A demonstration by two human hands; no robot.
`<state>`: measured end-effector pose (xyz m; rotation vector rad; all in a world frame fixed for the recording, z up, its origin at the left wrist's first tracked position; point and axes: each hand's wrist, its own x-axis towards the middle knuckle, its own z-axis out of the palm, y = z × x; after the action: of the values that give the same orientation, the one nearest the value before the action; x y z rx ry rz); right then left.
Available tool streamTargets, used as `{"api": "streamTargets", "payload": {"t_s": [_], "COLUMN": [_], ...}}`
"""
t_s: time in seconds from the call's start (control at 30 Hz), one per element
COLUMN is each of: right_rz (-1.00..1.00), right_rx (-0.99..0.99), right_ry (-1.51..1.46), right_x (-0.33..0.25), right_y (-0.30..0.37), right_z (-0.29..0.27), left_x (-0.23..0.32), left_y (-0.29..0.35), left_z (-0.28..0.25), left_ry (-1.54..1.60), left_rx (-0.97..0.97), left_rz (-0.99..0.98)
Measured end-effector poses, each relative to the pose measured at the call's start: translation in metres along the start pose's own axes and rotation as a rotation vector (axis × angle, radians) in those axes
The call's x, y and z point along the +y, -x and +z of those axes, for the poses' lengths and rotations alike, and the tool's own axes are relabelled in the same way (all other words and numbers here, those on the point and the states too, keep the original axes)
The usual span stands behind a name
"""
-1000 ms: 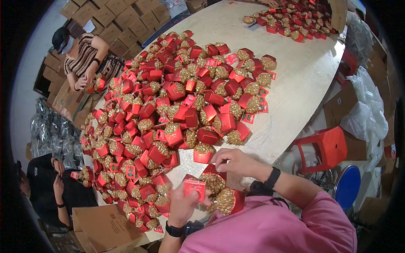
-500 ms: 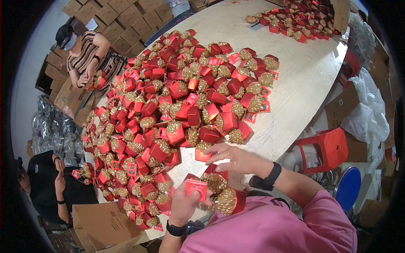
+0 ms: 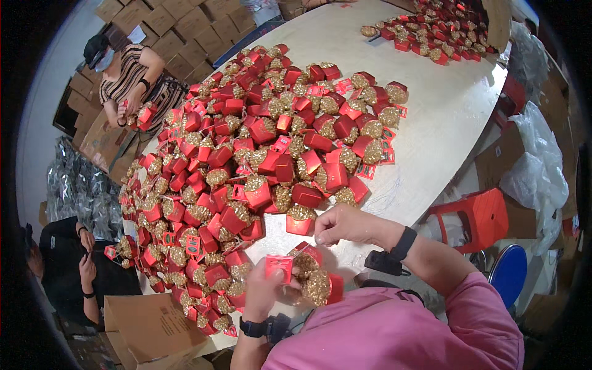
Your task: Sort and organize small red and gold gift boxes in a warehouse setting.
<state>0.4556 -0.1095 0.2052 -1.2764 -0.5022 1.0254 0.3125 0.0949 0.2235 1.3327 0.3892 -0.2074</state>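
My left hand (image 3: 261,292) is closed, its thumb pressed on a red card tag (image 3: 279,267). Beside those fingers hang red ornaments with gold glittery tops (image 3: 316,287); the fingers hide part of how they are held. To the right and slightly farther off, my right hand (image 3: 349,226) is pinched, fingertips together. Whatever lies in that pinch is too small to make out. One more red-and-gold ornament (image 3: 300,221) rests on the table just left of the right fingertips.
A large heap of red-and-gold ornaments (image 3: 246,154) covers the left of the pale table (image 3: 431,123). More spill from a carton (image 3: 497,24) at the far right. An open carton (image 3: 154,324) stands near left. Two co-workers are at the left side. A red stool (image 3: 475,219) stands right.
My right hand's spread fingers have drawn together into a pinch. My left hand, with the tag and the ornaments beside it, has shifted slightly left.
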Motion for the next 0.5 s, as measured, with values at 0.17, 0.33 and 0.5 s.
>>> {"api": "streamTargets", "payload": {"t_s": [0.17, 0.33, 0.5], "right_rz": [-0.023, -0.197, -0.355], "right_rx": [0.031, 0.09, 0.066], "right_ry": [0.342, 0.841, 1.065], "right_x": [-0.013, -0.009, -0.027], "right_y": [-0.008, -0.036, -0.061], "right_z": [0.015, 0.041, 0.067], "left_x": [-0.026, -0.027, 0.005], "left_y": [-0.019, -0.031, -0.025], "left_z": [-0.026, -0.022, 0.016], "left_ry": [-0.721, -0.713, -0.121], "left_rx": [0.083, 0.112, 0.058], "left_rz": [0.161, 0.365, 0.388]}}
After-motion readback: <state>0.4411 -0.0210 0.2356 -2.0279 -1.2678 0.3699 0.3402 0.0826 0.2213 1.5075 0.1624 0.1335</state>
